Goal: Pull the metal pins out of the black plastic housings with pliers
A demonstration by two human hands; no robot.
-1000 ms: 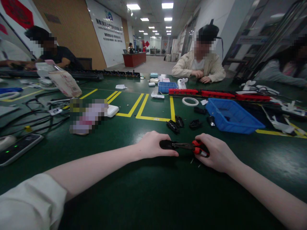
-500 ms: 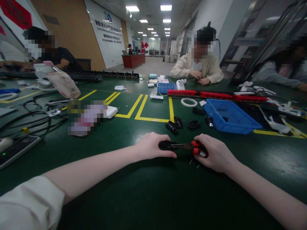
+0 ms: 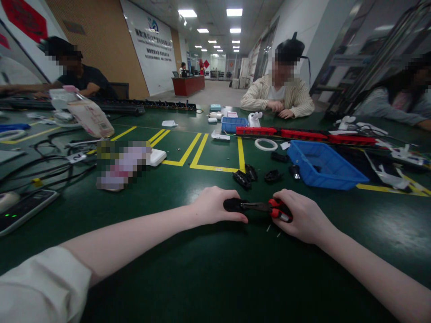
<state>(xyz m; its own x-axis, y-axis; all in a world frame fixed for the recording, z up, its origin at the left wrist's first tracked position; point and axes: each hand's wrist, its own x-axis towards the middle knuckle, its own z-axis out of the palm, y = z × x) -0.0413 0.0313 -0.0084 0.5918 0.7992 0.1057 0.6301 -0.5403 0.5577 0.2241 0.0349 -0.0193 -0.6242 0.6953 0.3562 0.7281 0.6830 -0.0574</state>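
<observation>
My left hand [image 3: 215, 207] rests on the green table, its fingers closed round a small black part [image 3: 233, 205]. My right hand [image 3: 301, 217] is wrapped round the red handles of a pair of pliers [image 3: 269, 207]. The pliers' dark jaws reach left and meet the black part. Two tiny pale bits [image 3: 272, 231] lie on the table just below the pliers. Several more black parts [image 3: 251, 174] lie loose a little farther out.
A blue bin [image 3: 321, 163] stands to the right, a smaller blue bin [image 3: 233, 123] farther back. A white tape ring [image 3: 266, 144], red strips [image 3: 303, 133], yellow floor-style lines [image 3: 215, 168], cables [image 3: 43, 161] and a device [image 3: 23, 208] at left. Three people sit around the table.
</observation>
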